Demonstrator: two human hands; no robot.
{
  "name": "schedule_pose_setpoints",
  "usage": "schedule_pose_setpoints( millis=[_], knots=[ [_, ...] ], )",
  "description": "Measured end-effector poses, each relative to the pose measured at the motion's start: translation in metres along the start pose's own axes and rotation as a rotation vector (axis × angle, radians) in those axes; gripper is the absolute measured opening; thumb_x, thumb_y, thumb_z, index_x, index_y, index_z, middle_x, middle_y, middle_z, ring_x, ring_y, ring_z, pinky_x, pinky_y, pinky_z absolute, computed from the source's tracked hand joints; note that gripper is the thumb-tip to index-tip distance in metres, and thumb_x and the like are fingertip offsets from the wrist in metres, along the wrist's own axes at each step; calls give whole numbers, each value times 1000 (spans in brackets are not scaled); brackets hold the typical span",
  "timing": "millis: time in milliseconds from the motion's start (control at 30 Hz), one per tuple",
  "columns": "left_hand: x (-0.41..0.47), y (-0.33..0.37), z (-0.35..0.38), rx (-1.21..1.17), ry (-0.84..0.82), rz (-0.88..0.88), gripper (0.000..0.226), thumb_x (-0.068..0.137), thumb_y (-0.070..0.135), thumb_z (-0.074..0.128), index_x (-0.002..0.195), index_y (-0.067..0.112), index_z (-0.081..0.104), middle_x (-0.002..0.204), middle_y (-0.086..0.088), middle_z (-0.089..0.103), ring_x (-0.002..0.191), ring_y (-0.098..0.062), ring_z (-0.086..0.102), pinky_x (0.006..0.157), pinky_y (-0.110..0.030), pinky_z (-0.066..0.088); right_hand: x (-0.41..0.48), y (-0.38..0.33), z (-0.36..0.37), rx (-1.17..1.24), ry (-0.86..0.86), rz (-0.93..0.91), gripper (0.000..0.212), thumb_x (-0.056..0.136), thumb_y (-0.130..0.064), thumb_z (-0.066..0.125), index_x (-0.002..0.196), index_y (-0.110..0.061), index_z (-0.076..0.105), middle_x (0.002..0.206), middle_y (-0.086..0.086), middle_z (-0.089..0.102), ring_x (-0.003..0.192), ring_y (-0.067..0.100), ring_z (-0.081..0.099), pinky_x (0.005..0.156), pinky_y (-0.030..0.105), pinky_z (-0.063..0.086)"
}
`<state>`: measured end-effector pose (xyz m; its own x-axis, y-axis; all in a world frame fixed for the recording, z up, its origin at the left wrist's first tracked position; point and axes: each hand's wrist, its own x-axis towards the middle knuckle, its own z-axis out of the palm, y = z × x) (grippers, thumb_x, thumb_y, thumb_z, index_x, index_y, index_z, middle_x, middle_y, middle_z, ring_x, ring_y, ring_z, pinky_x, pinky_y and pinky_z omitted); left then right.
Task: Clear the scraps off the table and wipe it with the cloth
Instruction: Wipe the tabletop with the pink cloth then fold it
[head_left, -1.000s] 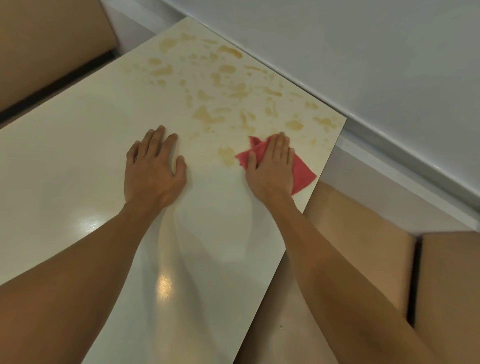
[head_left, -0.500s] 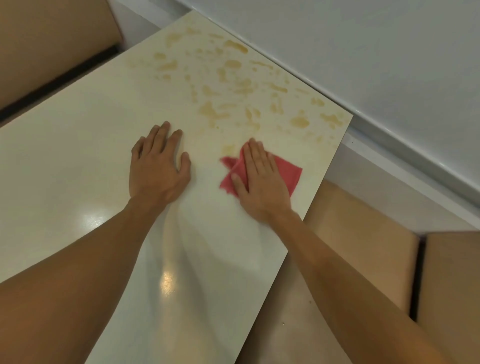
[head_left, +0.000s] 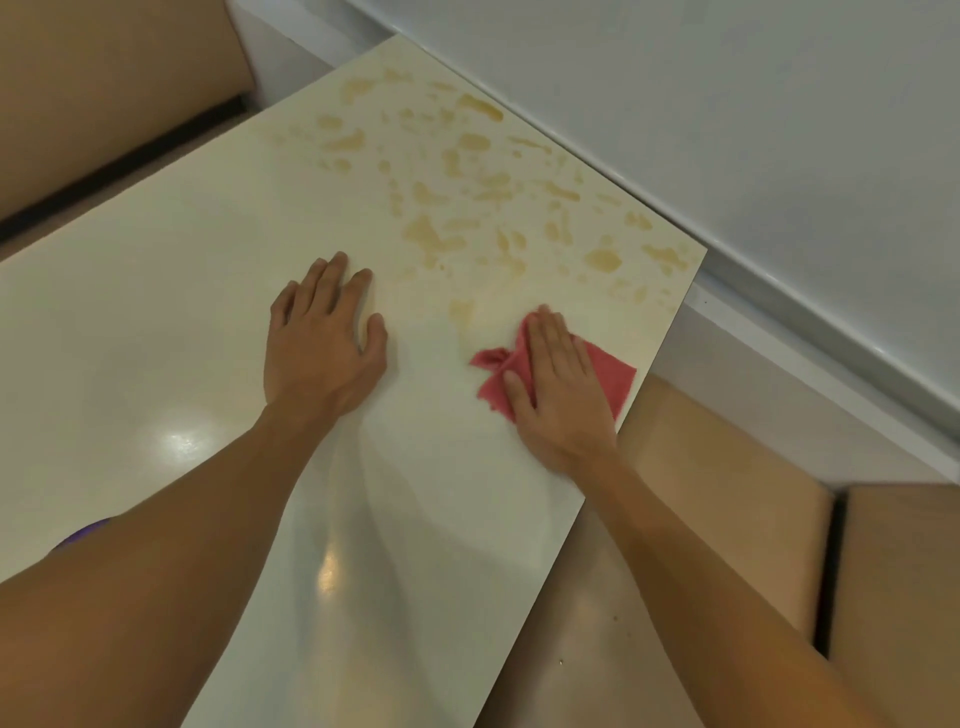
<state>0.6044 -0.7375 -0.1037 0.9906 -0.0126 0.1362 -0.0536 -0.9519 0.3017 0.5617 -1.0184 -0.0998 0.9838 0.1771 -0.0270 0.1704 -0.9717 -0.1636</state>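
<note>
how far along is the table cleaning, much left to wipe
Done: no loose scraps show on the table, and its near half looks glossy and stain-free. In hand: the right hand presses flat on the red cloth by the right edge; the left hand lies flat on the table. Left: tan stains cover the far part toward the wall.

A dining booth, as in a café: a glossy cream surface (head_left: 156, 338), stained beyond the fingers (head_left: 551, 340), abuts a pale wall (head_left: 727, 104), with tan padded benches (head_left: 727, 467) to either side of them.
</note>
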Motion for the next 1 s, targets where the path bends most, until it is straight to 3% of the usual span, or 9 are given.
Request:
schedule_pose_setpoints(
  millis=[100, 167, 367, 533, 600, 700, 767, 933, 1000],
  knots=[
    [0, 1, 0, -6, 17, 2, 56, 106, 41, 38, 159, 22, 37, 172, -4, 25, 160, -21, 18, 129, -45, 13, 39, 6, 0, -15, 64, 336, 75, 107, -51, 16, 165, -4, 7, 174, 10, 0, 161, 20, -4, 130, 41, -2],
    [0, 1, 1, -4, 16, 4, 56, 106, 41, 38, 159, 22, 37, 172, -4, 26, 160, -21, 18, 129, -45, 13, 72, -6, -1, -3, 71, 422, 78, 106, -52, 15, 164, -2, 7, 174, 13, 1, 161, 23, -4, 130, 44, -2],
    [1, 0, 2, -2, 7, 3, 58, 105, 43, 34, 159, 22, 37, 172, -3, 25, 159, -21, 18, 129, -45, 14, 14, -9, 1, 3, -15, -65, 72, 109, -50, 18, 166, -8, 5, 175, 6, -1, 161, 16, -7, 131, 38, -2],
    [1, 0, 1, 0, 2, 6, 58, 105, 43, 33, 159, 23, 36, 173, -3, 24, 160, -21, 17, 129, -44, 12, 61, 5, -3, 3, 75, 385, 77, 106, -52, 17, 165, -3, 7, 174, 11, 1, 161, 21, -4, 130, 43, -1],
    [0, 0, 3, 5, 12, 7, 58, 105, 43, 33, 159, 22, 36, 172, -4, 25, 160, -21, 18, 129, -45, 13, 85, -10, -3, 3, 55, 356, 77, 106, -51, 17, 165, -3, 6, 174, 12, 1, 161, 22, -4, 130, 44, -2],
    [0, -1, 3, -4, 18, 10, 59, 104, 44, 33, 159, 22, 38, 172, -4, 27, 159, -22, 20, 129, -44, 14, 55, -26, -2, 13, -9, 7, 72, 109, -50, 19, 166, -7, 7, 175, 8, 1, 161, 18, -5, 131, 39, -1],
    [0, -1, 2, -8, 19, 12, 59, 104, 44, 34, 158, 21, 39, 171, -4, 28, 159, -22, 20, 128, -44, 14, 16, -11, 1, -4, -7, -102, 70, 110, -49, 20, 166, -10, 7, 175, 4, 1, 160, 13, -6, 130, 36, -2],
    [1, 0, 2, 4, 23, 16, 56, 104, 41, 37, 156, 22, 39, 171, -5, 28, 159, -23, 21, 128, -45, 16, 57, 0, 0, -19, 81, 361, 73, 107, -49, 16, 165, -5, 8, 174, 9, 2, 161, 20, -2, 130, 43, 1],
    [1, 0, 2, 2, 22, 14, 56, 104, 41, 38, 156, 21, 39, 171, -5, 28, 159, -23, 21, 128, -45, 15, 72, -19, 2, -3, 58, 306, 73, 107, -48, 15, 165, -4, 6, 174, 11, 1, 161, 22, -3, 130, 43, -1]
  ],
)
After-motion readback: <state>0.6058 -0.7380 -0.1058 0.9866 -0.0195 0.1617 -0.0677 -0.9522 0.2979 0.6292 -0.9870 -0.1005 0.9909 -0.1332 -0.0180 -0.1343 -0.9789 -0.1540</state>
